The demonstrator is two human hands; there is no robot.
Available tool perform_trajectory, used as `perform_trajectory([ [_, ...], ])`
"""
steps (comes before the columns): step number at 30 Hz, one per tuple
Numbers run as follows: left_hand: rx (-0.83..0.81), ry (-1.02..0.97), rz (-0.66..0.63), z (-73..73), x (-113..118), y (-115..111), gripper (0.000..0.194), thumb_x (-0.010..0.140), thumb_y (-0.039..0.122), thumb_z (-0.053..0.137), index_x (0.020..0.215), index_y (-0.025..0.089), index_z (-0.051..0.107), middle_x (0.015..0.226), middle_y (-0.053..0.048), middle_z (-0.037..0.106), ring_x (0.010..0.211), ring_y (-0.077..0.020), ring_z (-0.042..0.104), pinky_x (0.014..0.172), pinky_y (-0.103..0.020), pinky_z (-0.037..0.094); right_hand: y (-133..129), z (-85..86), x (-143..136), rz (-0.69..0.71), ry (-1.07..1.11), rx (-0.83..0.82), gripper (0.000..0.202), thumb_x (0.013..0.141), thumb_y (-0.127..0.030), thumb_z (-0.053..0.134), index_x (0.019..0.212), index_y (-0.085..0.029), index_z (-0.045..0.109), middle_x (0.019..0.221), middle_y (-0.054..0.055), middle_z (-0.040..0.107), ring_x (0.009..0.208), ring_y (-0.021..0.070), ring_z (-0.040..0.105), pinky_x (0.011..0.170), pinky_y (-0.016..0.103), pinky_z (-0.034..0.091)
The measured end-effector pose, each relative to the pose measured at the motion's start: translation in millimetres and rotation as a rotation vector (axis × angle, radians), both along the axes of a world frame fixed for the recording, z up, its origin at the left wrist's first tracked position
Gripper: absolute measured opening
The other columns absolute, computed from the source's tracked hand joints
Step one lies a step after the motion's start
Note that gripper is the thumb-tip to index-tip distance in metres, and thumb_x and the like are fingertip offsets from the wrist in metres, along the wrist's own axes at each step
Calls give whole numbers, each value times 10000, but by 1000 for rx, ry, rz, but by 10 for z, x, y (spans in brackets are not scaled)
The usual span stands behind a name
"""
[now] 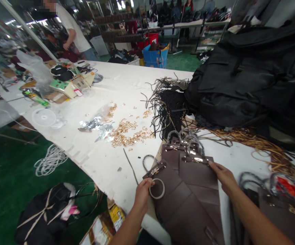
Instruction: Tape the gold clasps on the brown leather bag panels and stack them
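Several dark brown leather bag panels (188, 190) with gold clasps and wrapped ring handles lie stacked at the near edge of the white table (106, 160). My left hand (142, 194) rests on the left panel, fingers touching a pale tape ring (157, 188) that lies on it. My right hand (224, 177) presses flat on the upper right corner of the top panel, just below its gold clasp (195, 159).
Small gold metal fittings (127, 131) and crumpled clear plastic (96, 124) lie scattered mid-table. Black cords (167, 105) and a heap of black bags (254, 78) fill the right. Tan cords (259, 143) trail beside. Boxes and clutter sit far left; people stand beyond.
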State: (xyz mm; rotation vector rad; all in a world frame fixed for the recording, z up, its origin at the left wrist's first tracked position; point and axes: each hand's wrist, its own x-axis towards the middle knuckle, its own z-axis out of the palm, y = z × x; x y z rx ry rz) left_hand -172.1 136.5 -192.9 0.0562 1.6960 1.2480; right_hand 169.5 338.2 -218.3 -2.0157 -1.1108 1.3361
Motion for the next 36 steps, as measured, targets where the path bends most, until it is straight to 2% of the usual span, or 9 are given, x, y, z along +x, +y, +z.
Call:
perform_trajectory([
  [5,80,-149,-35,47,-65,53,446,734,486,791,941,103,696,919,-92,702,683,-121,559,651,-257,398,-181,416,-74,79,533,-200,659,690,-481,861,1251,-208,649,1229,86,694,1104,260,662,917,318,547],
  [12,162,-302,28,111,-1,162,411,710,424,844,868,94,656,800,-45,642,599,-76,496,602,-227,386,-463,476,-114,-38,680,-372,620,778,-388,819,1328,-204,601,1297,111,658,1166,289,647,978,394,571],
  [17,300,-481,84,650,-51,128,362,724,373,845,869,149,600,804,7,578,647,-74,490,626,-220,405,-471,765,-71,1,771,-425,631,781,-344,811,1354,-205,585,1266,117,674,1142,282,663,993,381,562],
  [20,493,-527,9,1037,-98,264,268,800,333,787,843,153,593,776,0,559,658,-91,490,649,-243,414,-359,855,-316,106,714,-358,646,792,-422,789,1361,-196,583,1242,131,683,1101,304,680,943,403,579],
  [22,523,-466,-50,1114,-97,478,252,807,322,782,859,142,613,779,-17,582,703,-107,528,700,-253,430,-241,813,-589,157,669,-288,660,818,-509,741,1371,-188,578,1235,143,684,1087,312,683,919,409,581],
  [24,482,-359,-62,998,-76,723,281,786,329,800,899,128,639,810,-39,622,749,-127,565,759,-269,445,-129,708,-851,126,640,-252,703,860,-620,637,1396,-172,559,1252,166,671,1103,316,676,919,415,574],
  [28,368,-231,51,456,-73,990,374,728,377,838,913,108,656,812,-47,646,754,-129,578,770,-264,443,-91,450,-1066,33,415,-166,806,890,-760,439,1417,-157,533,1350,158,614,1250,302,596,1041,421,502],
  [32,293,-315,61,81,-106,954,436,652,390,887,882,106,649,780,-32,643,738,-135,604,748,-262,458,-257,294,-996,203,148,-72,907,751,-730,675,1427,-148,512,1413,156,558,1331,337,515,1138,432,412],
  [36,273,-381,11,4,-113,1023,443,615,365,912,878,120,653,794,-14,655,783,-142,645,785,-250,491,-316,288,-1069,122,165,-139,966,615,-639,820,1363,-92,546,1353,201,587,1234,364,577,1068,486,464],
])
